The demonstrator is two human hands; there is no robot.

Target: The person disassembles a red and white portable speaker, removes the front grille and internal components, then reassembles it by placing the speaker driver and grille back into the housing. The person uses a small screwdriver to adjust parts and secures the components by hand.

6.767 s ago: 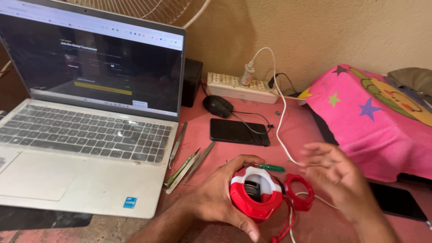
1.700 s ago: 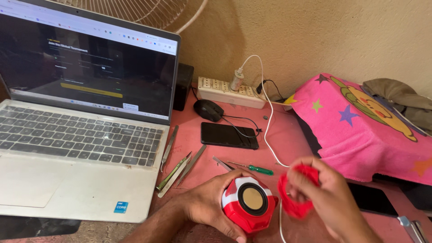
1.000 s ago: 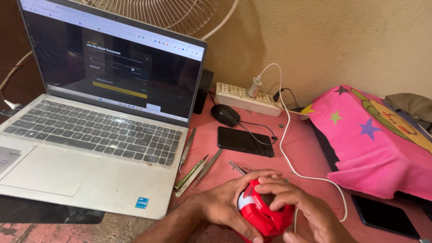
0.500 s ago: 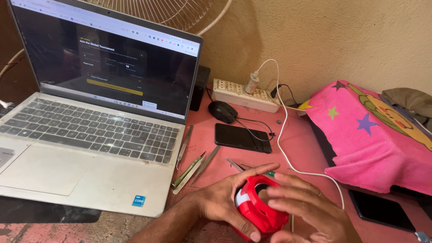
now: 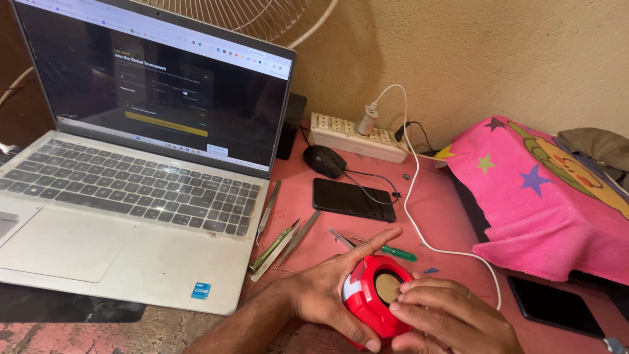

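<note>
Laptop (image 5: 131, 196) sits open at the left, tweezers (image 5: 278, 229) lying just beside its edge. Left hand (image 5: 327, 295) cradles the round red device (image 5: 373, 298) low in front, fingers wrapped around its side. Right hand (image 5: 452, 318) presses fingertips onto its face, closed over it. Looks like the two halves are being fitted together; seating them evenly calls for firm, level pressure. Pink cloth (image 5: 544, 196) lies right.

Your desk corner, against a rough wall

You have a pink table (image 5: 439, 210) before the beige plaster wall (image 5: 498, 52), a white fan (image 5: 255, 16) behind (only partly visible), with soft warm light everywhere.
</note>
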